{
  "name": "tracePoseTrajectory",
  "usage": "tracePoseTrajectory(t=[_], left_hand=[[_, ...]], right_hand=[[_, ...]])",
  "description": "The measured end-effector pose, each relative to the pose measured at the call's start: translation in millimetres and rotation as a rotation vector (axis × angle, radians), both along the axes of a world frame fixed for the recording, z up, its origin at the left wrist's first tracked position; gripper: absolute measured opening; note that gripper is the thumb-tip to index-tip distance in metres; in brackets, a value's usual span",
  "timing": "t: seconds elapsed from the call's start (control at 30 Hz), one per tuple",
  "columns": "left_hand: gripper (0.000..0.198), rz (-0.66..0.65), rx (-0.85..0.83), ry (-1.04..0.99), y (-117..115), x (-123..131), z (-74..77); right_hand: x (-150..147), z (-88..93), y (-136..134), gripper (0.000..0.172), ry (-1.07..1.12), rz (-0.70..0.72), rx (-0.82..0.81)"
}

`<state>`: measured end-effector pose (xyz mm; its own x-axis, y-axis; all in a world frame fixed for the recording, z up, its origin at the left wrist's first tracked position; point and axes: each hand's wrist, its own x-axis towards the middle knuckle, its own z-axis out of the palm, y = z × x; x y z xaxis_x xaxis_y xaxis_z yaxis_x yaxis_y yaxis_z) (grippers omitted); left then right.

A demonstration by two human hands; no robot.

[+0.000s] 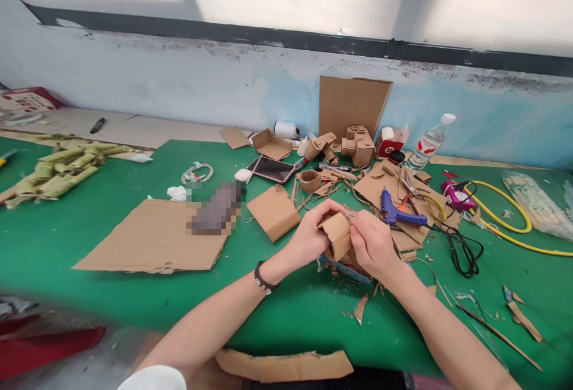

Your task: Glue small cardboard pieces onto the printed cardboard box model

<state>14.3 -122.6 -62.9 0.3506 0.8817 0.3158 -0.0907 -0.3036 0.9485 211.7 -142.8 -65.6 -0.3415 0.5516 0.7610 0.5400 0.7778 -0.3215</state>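
Between my two hands is a small bent piece of cardboard (pixel 338 236), held above the green table. My left hand (pixel 316 232) grips its left and upper edge, fingers curled round it. At its right side my right hand (pixel 372 240) is closed, thumb and fingers pinched on the edge; the fingertips are partly hidden. Just below the hands lies a blue-edged piece (pixel 351 272) among cardboard scraps. A blue glue gun (pixel 400 211) rests right of my right hand, near scissors (pixel 408 184). A square cardboard box (pixel 274 213) sits left of my left hand.
A large cardboard sheet (pixel 147 238) lies at the left, bamboo pieces (pixel 62 169) beyond it. Cardboard models (pixel 358 146), a phone (pixel 271 169) and a water bottle (pixel 427 142) stand or lie toward the wall. Yellow tubing (pixel 521 196) and a black cord (pixel 463 252) spread at the right.
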Motion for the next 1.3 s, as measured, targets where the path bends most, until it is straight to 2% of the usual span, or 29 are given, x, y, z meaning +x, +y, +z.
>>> tracePoseTrajectory(t=[0.13, 0.3, 0.4, 0.5, 0.57, 0.67, 0.73, 0.83, 1.03, 1.13, 1.3], left_hand=[[0.032, -0.009, -0.036, -0.012, 2.8, 2.7, 0.3], [0.04, -0.106, -0.112, 0.021, 10.2, -7.7, 8.4], [0.06, -0.263, -0.19, 0.048, 11.1, -21.2, 13.2], [0.089, -0.416, -0.174, 0.069, 9.8, -28.6, 13.3], [0.094, -0.365, -0.12, 0.063, 8.5, -27.3, 11.4], [0.081, -0.202, -0.038, 0.042, 6.4, -20.4, 8.6], [0.076, -0.144, 0.037, 0.034, 5.3, -16.7, 7.7], [0.07, -0.116, 0.151, 0.045, 4.6, -15.4, 7.7], [0.07, -0.104, 0.257, 0.057, 6.3, -19.3, 8.6], [0.071, -0.109, 0.253, 0.063, 6.7, -20.5, 8.9], [0.072, -0.109, 0.273, 0.098, 7.9, -19.0, 7.4]], right_hand=[[-0.2, -2.9, 3.4, 0.024, 0.016, -0.01, -0.007], [6.2, -3.1, 8.4, 0.023, 0.01, -0.024, -0.007], [11.6, -0.6, 8.3, 0.023, -0.003, -0.041, 0.003], [13.6, -0.2, 6.4, 0.022, -0.006, -0.064, 0.023], [12.7, -2.1, 4.7, 0.022, -0.011, -0.076, 0.045], [10.1, -6.1, 2.1, 0.025, -0.022, -0.07, 0.054], [8.7, -8.1, 0.7, 0.035, -0.027, -0.045, 0.034], [8.6, -8.2, -0.6, 0.052, -0.031, 0.016, -0.005], [11.6, -2.9, -1.1, 0.058, -0.098, 0.109, -0.037], [10.4, -4.0, -0.7, 0.066, -0.112, 0.095, -0.03], [7.9, -9.0, -0.3, 0.064, -0.091, 0.076, 0.021]])
